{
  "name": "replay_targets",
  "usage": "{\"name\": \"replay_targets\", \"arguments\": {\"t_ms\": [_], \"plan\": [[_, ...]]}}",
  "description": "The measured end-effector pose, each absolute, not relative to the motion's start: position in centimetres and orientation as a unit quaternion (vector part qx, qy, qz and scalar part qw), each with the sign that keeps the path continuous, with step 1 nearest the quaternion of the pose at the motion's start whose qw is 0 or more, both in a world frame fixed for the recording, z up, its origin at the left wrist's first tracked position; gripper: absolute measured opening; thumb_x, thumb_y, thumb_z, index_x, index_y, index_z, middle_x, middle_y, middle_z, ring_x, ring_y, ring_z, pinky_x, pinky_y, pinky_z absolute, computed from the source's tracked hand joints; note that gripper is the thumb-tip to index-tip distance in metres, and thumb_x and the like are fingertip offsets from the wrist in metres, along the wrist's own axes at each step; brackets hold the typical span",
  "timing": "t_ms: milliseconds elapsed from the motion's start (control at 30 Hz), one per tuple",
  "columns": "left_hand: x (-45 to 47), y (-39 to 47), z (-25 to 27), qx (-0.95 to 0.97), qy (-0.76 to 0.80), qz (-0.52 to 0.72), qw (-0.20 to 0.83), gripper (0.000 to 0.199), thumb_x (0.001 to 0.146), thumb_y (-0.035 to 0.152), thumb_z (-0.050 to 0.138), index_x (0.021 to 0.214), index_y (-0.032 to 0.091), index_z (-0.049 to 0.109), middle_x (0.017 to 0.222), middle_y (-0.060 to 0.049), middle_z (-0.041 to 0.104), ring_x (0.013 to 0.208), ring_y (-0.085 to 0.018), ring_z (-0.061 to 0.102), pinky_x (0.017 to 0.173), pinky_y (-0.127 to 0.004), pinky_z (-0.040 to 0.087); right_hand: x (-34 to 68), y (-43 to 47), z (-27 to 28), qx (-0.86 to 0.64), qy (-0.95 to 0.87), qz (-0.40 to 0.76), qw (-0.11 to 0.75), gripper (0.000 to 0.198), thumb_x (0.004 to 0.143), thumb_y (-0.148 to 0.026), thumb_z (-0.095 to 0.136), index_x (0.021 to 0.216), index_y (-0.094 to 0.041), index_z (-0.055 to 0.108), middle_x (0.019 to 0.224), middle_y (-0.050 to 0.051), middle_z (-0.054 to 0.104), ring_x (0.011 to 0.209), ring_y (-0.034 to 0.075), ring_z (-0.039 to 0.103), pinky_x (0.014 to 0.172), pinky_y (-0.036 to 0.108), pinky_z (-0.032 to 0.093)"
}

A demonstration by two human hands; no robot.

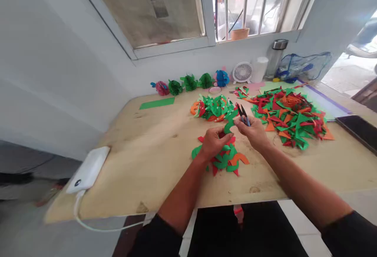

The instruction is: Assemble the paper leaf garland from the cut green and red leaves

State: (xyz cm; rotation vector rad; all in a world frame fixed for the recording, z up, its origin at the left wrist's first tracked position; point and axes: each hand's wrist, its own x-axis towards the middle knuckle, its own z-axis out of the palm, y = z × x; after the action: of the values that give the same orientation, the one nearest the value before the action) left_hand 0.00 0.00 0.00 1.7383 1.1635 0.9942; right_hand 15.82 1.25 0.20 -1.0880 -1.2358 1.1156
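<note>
My left hand pinches the lower end of a curved green paper piece over the middle of the table. My right hand holds small dark scissors, blades pointing up and away from me, and its fingertips also touch the green piece. Below my left hand lies a loose pile of curved paper cutouts in green, red and orange. Just beyond both hands sits another heap of cutouts, with small pale spots on some of them. How my fingers sit in the scissors' handles is partly hidden.
A big heap of paper scraps lies at the right, near a black phone. Along the wall stand honeycomb paper figures, a small white fan and a glass bottle. A white power bank with a cable rests at the left edge.
</note>
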Motion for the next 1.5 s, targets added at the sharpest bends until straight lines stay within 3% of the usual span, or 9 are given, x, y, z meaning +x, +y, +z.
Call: {"name": "replay_targets", "arguments": {"t_ms": [367,633,833,1033,1100,1233,1333,1500], "plan": [[0.1,-0.1,0.5,0.682,0.478,0.376,0.407,0.021,0.072,0.033,0.063,0.061,0.015,0.061,0.049,0.005,0.042,0.048,-0.008,0.035,0.045,-0.021,0.026,15.5,1.1,0.4,-0.455,-0.522,0.469,0.548,0.033,0.068,-0.047,0.069,0.066,-0.017,0.055,0.049,-0.007,0.038,0.044,0.006,0.03,0.042,0.022,0.022],[-0.9,0.8,0.6,0.589,0.462,0.469,0.469,0.023,0.069,0.036,0.069,0.078,0.015,0.072,0.062,-0.001,0.062,0.05,-0.009,0.047,0.047,-0.021,0.037,15.9,1.4,0.7,-0.462,-0.509,0.447,0.572,0.035,0.07,-0.05,0.066,0.066,-0.018,0.051,0.048,-0.007,0.039,0.044,0.006,0.032,0.043,0.022,0.024],[-2.7,2.2,0.1,0.391,0.51,0.615,0.457,0.031,0.07,0.042,0.067,0.079,0.013,0.071,0.058,-0.002,0.063,0.044,-0.006,0.047,0.045,-0.018,0.039,16.4,1.7,0.3,-0.515,-0.568,0.479,0.428,0.03,0.07,-0.045,0.062,0.066,-0.017,0.054,0.048,-0.006,0.042,0.044,0.007,0.032,0.043,0.022,0.022],[-2.8,2.5,-0.2,0.351,0.516,0.638,0.452,0.028,0.07,0.039,0.067,0.076,0.012,0.071,0.057,-0.002,0.063,0.045,-0.006,0.05,0.042,-0.017,0.037,16.3,1.7,-0.9,-0.502,-0.718,0.427,0.223,0.028,0.074,-0.039,0.054,0.058,-0.017,0.051,0.049,-0.005,0.044,0.047,0.007,0.034,0.047,0.023,0.024],[-2.7,2.4,-0.2,0.351,0.517,0.638,0.45,0.028,0.07,0.039,0.067,0.076,0.012,0.071,0.057,-0.003,0.063,0.046,-0.007,0.052,0.043,-0.017,0.038,16.3,1.8,-1.1,-0.513,-0.737,0.384,0.215,0.027,0.076,-0.038,0.051,0.061,-0.016,0.056,0.05,-0.005,0.043,0.048,0.008,0.034,0.048,0.023,0.024],[-2.6,2.5,-0.4,0.344,0.514,0.638,0.459,0.027,0.069,0.037,0.067,0.079,0.012,0.071,0.06,-0.004,0.065,0.051,-0.009,0.056,0.047,-0.018,0.042,16.8,2.4,-1.1,-0.552,-0.72,0.313,0.279,0.031,0.077,-0.04,0.049,0.069,-0.015,0.063,0.051,-0.004,0.039,0.051,0.009,0.034,0.049,0.023,0.025],[-2.6,2.6,-0.6,0.338,0.5,0.637,0.479,0.029,0.065,0.033,0.068,0.086,0.013,0.07,0.066,-0.004,0.067,0.055,-0.01,0.059,0.05,-0.02,0.045,17.2,2.8,-1.1,-0.596,-0.694,0.275,0.297,0.032,0.078,-0.04,0.047,0.075,-0.015,0.067,0.052,-0.003,0.044,0.051,0.011,0.038,0.05,0.024,0.026],[-2.4,2.5,-0.6,0.334,0.494,0.64,0.485,0.03,0.06,0.029,0.069,0.087,0.013,0.069,0.074,-0.006,0.069,0.056,-0.011,0.06,0.05,-0.021,0.046,16.7,2.3,-1.2,-0.614,-0.732,0.199,0.217,0.023,0.075,-0.03,0.051,0.086,-0.019,0.067,0.071,0.003,0.063,0.066,0.015,0.053,0.057,0.024,0.031]]}}
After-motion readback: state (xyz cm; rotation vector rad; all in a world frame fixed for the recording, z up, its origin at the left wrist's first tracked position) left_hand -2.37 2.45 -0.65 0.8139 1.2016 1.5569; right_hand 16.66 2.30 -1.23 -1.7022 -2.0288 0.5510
